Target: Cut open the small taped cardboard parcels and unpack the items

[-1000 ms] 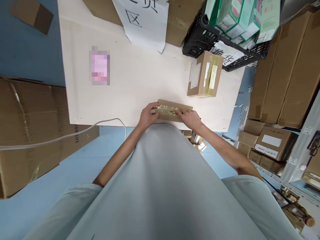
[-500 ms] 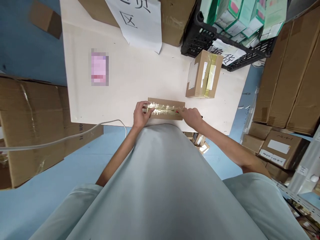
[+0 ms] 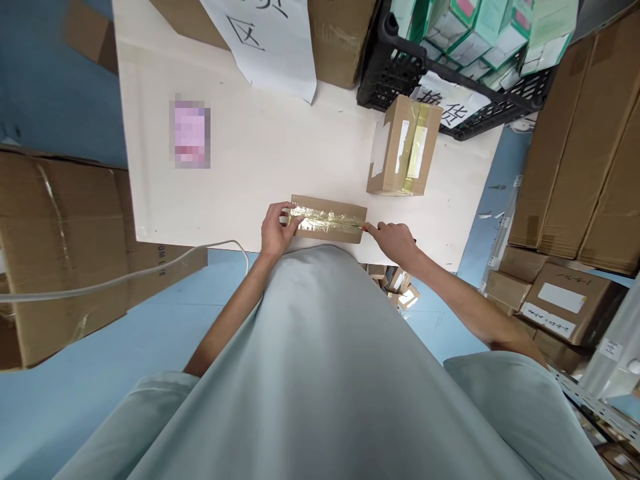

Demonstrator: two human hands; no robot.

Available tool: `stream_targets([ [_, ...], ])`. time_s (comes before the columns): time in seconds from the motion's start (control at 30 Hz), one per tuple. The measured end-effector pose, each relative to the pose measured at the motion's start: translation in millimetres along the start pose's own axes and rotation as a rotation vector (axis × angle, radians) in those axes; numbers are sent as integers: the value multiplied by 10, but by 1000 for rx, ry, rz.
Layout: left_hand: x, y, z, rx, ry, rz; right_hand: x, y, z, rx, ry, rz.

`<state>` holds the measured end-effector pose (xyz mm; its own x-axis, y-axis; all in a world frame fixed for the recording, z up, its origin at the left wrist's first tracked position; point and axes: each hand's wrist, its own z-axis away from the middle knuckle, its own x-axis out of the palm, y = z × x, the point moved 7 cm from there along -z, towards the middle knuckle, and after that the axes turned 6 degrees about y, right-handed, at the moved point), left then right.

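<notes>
A small, narrow cardboard box [image 3: 327, 235] lies near the table's front edge, with shiny clear tape running along its top. My left hand [image 3: 277, 229] is closed on the box's left end, thumb on the tape and fingers at the far side. At the right end, my right hand [image 3: 395, 241] is closed around a slim box cutter [image 3: 365, 229]. Only its red front part and a dark back end show; the fist hides the rest. A dark line runs along the tape towards the cutter's tip.
A taped carton with labels [image 3: 406, 147] stands at the right of the table [image 3: 240, 153]. Behind it is a black crate [image 3: 385, 63] holding green-white boxes. A blurred pink item [image 3: 191, 135] lies left. A white cable [image 3: 125, 277] crosses the left side; stacked cartons [image 3: 565, 133] stand right.
My right hand has moved rightward along the tape with the cutter, to the box's right end. My left hand still holds the left end. The whole view has shifted slightly.
</notes>
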<state>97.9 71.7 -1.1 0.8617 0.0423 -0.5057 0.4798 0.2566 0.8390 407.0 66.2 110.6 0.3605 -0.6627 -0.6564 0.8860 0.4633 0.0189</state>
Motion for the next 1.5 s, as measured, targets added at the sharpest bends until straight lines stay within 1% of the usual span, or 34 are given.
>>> stream_targets([
  [0.3,20,18,-1,-2,-24,-12,194,145,53,-22,16,-25],
  [0.5,21,20,-2,1,-35,-6,256,209,88,-36,-1,-37],
  [0.63,32,-8,-8,-19,-37,-23,306,239,43,-40,-2,-47],
  [0.83,36,-15,-22,-27,-35,-18,337,231,-22,-46,27,-32],
  [1.0,28,5,-17,-43,-38,8,335,196,61,-69,34,-20],
  [1.13,30,29,-5,-51,-34,7,356,239,127,-56,27,-30],
  [1.23,30,45,-3,-65,-30,-6,424,296,134,-67,54,-51],
  [1.3,25,56,-7,-75,-26,-19,497,334,100,-80,95,-92],
  [1.5,4,63,-30,-113,-28,-30,752,386,-127,-69,243,-276],
])
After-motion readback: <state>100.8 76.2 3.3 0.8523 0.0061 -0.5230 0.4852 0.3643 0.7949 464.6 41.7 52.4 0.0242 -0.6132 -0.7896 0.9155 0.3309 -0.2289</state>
